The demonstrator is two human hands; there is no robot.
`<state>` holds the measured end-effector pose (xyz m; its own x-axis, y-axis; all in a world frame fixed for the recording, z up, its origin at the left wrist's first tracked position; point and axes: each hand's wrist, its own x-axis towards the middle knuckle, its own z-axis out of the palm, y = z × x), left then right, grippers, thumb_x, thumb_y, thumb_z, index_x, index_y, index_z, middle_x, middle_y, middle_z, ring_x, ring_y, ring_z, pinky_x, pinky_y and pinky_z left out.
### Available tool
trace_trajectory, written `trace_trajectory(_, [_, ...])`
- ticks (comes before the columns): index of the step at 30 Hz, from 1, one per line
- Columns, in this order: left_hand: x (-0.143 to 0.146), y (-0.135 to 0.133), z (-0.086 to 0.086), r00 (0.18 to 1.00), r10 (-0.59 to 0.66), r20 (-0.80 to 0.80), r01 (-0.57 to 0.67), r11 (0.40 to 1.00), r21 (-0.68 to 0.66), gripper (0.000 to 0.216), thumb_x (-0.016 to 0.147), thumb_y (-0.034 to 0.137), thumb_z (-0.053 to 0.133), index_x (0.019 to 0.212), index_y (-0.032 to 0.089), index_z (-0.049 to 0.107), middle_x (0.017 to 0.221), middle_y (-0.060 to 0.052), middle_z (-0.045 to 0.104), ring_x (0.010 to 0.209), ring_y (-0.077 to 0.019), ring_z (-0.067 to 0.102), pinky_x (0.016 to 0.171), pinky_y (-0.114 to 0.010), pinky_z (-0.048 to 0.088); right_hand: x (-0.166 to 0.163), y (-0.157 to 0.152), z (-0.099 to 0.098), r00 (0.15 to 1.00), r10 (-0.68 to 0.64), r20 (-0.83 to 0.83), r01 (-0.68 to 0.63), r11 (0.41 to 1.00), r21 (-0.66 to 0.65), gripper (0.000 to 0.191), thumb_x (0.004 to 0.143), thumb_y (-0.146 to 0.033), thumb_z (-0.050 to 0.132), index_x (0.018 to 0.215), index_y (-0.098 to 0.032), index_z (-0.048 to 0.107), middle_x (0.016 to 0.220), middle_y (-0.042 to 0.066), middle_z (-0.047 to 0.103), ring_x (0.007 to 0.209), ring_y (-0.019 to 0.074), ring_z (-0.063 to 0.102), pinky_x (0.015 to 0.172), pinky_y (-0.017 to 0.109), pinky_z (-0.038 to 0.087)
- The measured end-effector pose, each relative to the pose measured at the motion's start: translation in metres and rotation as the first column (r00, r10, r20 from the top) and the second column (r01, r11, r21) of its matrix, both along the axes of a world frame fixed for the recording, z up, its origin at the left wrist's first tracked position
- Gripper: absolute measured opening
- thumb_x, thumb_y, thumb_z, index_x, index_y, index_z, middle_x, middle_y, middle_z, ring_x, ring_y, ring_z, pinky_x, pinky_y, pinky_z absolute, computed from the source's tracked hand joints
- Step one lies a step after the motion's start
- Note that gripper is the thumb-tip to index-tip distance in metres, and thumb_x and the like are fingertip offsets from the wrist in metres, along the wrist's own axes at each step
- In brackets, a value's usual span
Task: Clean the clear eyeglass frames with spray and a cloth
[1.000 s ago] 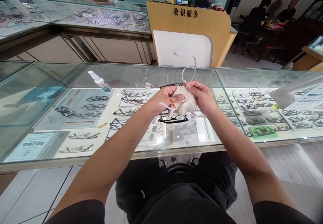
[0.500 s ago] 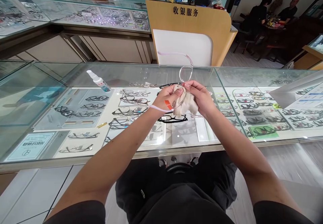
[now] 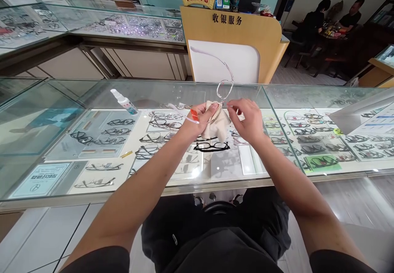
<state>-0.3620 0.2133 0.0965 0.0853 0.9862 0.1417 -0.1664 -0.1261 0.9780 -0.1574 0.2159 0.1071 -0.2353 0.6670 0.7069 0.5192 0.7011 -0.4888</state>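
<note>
Left hand (image 3: pixel 200 118) pinches cloth (image 3: pixel 219 126) around glasses (image 3: pixel 225 88); right hand (image 3: pixel 250 119) curls close, hold unclear; glass counter (image 3: pixel 215 187) below, desk (image 3: pixel 234 33) ahead.

1 rim of the pale glasses (image 3: pixel 232 79) mostly out of sight in the cloth (image 3: pixel 218 126)

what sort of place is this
Probably an eyewear shop: rows of spectacles lie in the glass display case, a cashier counter stands beyond it, and the left hand holds a cloth and light-framed glasses.
</note>
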Motion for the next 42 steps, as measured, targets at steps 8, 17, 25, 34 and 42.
trace_trajectory(8, [0.004, -0.013, 0.007, 0.974, -0.204, -0.095, 0.199, 0.978, -0.058, 0.057, 0.076, 0.065, 0.097, 0.098, 0.018, 0.074, 0.084, -0.003, 0.072, 0.072, -0.0171, 0.064, 0.067, -0.027, 0.050, -0.012, 0.004, -0.003, 0.831, 0.026, -0.556, -0.341, 0.814, -0.471, 0.057, 0.078, -0.080, 0.088, 0.092, -0.024, 0.083, 0.082, 0.001, 0.072, 0.074, 0.0171, 0.057, 0.066, 0.033, 0.046])
trace_trajectory(17, [-0.003, 0.000, 0.000, 0.996, -0.035, 0.079, 0.043, 0.994, -0.099, 0.060, 0.078, 0.071, 0.095, 0.102, 0.018, 0.078, 0.090, -0.005, 0.078, 0.077, -0.0180, 0.071, 0.070, -0.029, 0.056, 0.003, 0.007, 0.014, 0.852, 0.023, -0.523, -0.271, 0.874, -0.403, 0.056, 0.084, -0.081, 0.083, 0.082, -0.026, 0.077, 0.078, 0.000, 0.064, 0.071, 0.0164, 0.048, 0.068, 0.034, 0.043])
trace_trajectory(25, [-0.014, -0.001, 0.021, 0.967, -0.037, 0.252, 0.046, 0.998, -0.030, 0.054, 0.079, 0.060, 0.099, 0.104, 0.017, 0.077, 0.095, -0.008, 0.081, 0.097, -0.0254, 0.077, 0.082, -0.036, 0.065, -0.003, -0.002, 0.011, 0.925, 0.214, -0.315, -0.332, 0.857, -0.394, 0.056, 0.092, -0.080, 0.076, 0.083, -0.025, 0.079, 0.081, 0.001, 0.066, 0.076, 0.0176, 0.051, 0.073, 0.035, 0.042])
trace_trajectory(34, [-0.014, -0.007, 0.022, 0.980, -0.158, 0.117, 0.163, 0.986, -0.034, 0.054, 0.070, 0.044, 0.105, 0.105, 0.018, 0.074, 0.090, -0.003, 0.076, 0.075, -0.0170, 0.071, 0.068, -0.030, 0.060, -0.003, -0.004, 0.015, 0.904, 0.276, -0.327, -0.413, 0.762, -0.498, 0.055, 0.087, -0.079, 0.081, 0.080, -0.024, 0.079, 0.079, 0.000, 0.068, 0.077, 0.0169, 0.051, 0.074, 0.035, 0.040])
trace_trajectory(42, [-0.013, -0.008, 0.026, 0.994, -0.111, -0.007, 0.111, 0.994, -0.019, 0.057, 0.058, 0.040, 0.109, 0.096, 0.016, 0.075, 0.083, -0.001, 0.075, 0.069, -0.0153, 0.066, 0.065, -0.027, 0.056, -0.007, -0.005, 0.010, 0.861, 0.284, -0.421, -0.495, 0.658, -0.568, 0.058, 0.080, -0.079, 0.087, 0.074, -0.023, 0.072, 0.072, -0.002, 0.057, 0.072, 0.0156, 0.043, 0.068, 0.033, 0.035])
